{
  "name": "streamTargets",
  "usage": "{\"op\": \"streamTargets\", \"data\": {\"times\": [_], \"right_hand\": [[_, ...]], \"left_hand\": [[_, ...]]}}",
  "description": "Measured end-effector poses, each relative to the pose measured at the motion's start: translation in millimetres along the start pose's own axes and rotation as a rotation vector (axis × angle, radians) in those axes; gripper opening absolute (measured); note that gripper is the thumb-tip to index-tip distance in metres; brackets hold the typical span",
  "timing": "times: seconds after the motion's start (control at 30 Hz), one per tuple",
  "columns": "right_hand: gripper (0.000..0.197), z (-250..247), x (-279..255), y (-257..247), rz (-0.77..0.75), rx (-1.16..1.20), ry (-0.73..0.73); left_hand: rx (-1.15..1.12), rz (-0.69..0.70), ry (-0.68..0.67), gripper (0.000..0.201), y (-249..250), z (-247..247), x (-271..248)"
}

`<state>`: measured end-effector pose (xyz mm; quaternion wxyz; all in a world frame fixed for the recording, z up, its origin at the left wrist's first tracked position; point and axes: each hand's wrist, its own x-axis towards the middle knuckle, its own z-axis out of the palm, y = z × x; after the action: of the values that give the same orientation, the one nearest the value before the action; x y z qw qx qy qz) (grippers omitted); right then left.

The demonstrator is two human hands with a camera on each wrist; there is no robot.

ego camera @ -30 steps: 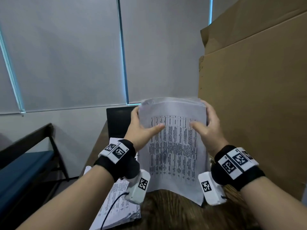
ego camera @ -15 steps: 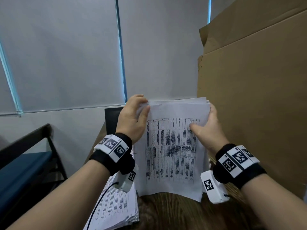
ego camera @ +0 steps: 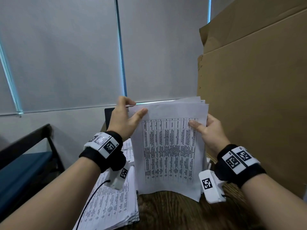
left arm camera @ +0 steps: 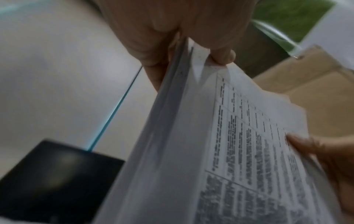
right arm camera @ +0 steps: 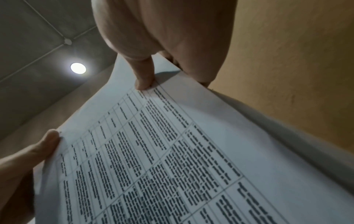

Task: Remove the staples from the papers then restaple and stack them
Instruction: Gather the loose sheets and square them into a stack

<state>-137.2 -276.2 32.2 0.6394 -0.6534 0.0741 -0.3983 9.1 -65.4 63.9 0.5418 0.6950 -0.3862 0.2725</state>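
Observation:
A bundle of printed papers [ego camera: 169, 146] stands upright with its bottom edge on the wooden table [ego camera: 166, 213], its front page a table of text. My left hand [ego camera: 126, 117] pinches the bundle's top left corner, thumb in front and fingers over the top edge. My right hand [ego camera: 207, 130] grips the right edge, thumb on the front page. In the left wrist view the sheets [left arm camera: 182, 121] fan apart slightly at the pinched corner under my left hand [left arm camera: 191, 50]. The right wrist view shows my right hand [right arm camera: 153, 72] on the page [right arm camera: 172, 151], thumb pressed down. No staple or stapler is visible.
A second stack of printed papers [ego camera: 113, 201] lies flat on the table at the left. Large cardboard sheets [ego camera: 257, 97] stand close on the right. A dark chair back [ego camera: 109, 117] sits behind the table, and a blue bench [ego camera: 21, 168] is at the far left.
My left hand moved from the bundle's front left side up to its top left corner and now pinches it. The bundle has been raised a little and its top sheets have fanned.

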Motion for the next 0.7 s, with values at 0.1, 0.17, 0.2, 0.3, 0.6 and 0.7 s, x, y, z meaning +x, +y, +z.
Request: {"op": "streamTargets", "data": {"times": [0.1,0.17,0.2,0.3,0.6,0.7], "right_hand": [[0.023,1.3,0.1,-3.0,-0.001,0.010,0.029],[0.027,7.7,-1.9,-6.4,-0.030,-0.015,0.056],[0.029,12.1,-3.9,-7.6,-0.054,-0.030,0.069],[0.031,20.7,-14.7,-16.1,-0.197,-0.097,0.064],[0.053,5.6,-27.7,-4.8,-0.159,-0.053,-0.118],[0.042,4.7,-27.6,5.5,-0.080,-0.109,-0.036]], "left_hand": [[-0.279,-0.314,-0.119,0.073,-8.4,6.0,-13.7],[-0.309,-0.368,-0.186,0.057,-8.7,15.4,-22.1],[-0.277,-0.338,-0.162,0.048,-5.8,20.4,-23.3],[-0.296,-0.226,-0.086,0.044,15.0,31.9,-23.0],[-0.410,-0.449,-0.201,0.080,-2.2,20.9,-55.2],[-0.452,-0.435,-0.261,0.085,-4.6,19.6,-63.6]]}}
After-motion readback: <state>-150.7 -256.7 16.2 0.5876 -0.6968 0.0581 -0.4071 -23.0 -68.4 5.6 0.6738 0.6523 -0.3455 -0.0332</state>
